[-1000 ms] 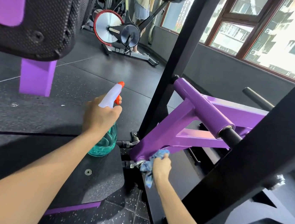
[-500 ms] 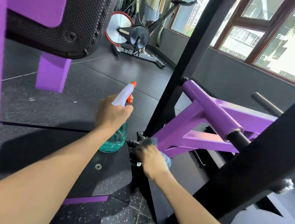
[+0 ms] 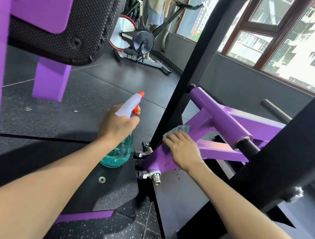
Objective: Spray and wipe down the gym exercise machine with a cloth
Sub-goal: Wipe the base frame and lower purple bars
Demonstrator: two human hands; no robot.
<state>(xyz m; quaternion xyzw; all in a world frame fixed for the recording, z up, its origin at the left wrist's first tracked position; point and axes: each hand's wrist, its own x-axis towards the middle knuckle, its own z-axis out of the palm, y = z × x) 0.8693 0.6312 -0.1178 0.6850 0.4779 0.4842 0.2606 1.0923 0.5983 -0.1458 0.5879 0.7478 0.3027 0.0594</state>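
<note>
Where the two bare forearms reach in from the near edge, a black base plate [image 3: 104, 190] lies on the speckled floor [image 3: 132, 233], with a purple strip along its near side. Just beyond it, on the left, the left hand [image 3: 117, 127] has its grip clenched round the neck of a spray bottle [image 3: 118, 151]. The bottle has a see-through teal body, a white head and an orange nozzle and trigger; it stands upright. Its bottom is at the far edge of the plate, though I cannot tell whether it rests there or hangs just above.

To the right, the right hand [image 3: 182, 150] lies flat with its grip released, fingers straight, pressing a blue cloth [image 3: 181, 129] against the exercise machine [image 3: 226, 151]. The cloth shows only as a crumpled edge past the fingertips. It sits on a glossy purple strut [image 3: 153, 161] that slopes up and away to a thick purple tube [image 3: 220, 119], where a black bar pokes out of the tube's near end. Steel bolts [image 3: 154, 178] stick out at the strut's low end. A black post [image 3: 194, 74] rises just behind the cloth.

At upper left hangs a black dimpled pad [image 3: 65, 24] on purple framing. Far off, an exercise bike [image 3: 141, 38] stands by the windows [image 3: 262, 33], and a person [image 3: 157, 4] stands at its handlebars.
</note>
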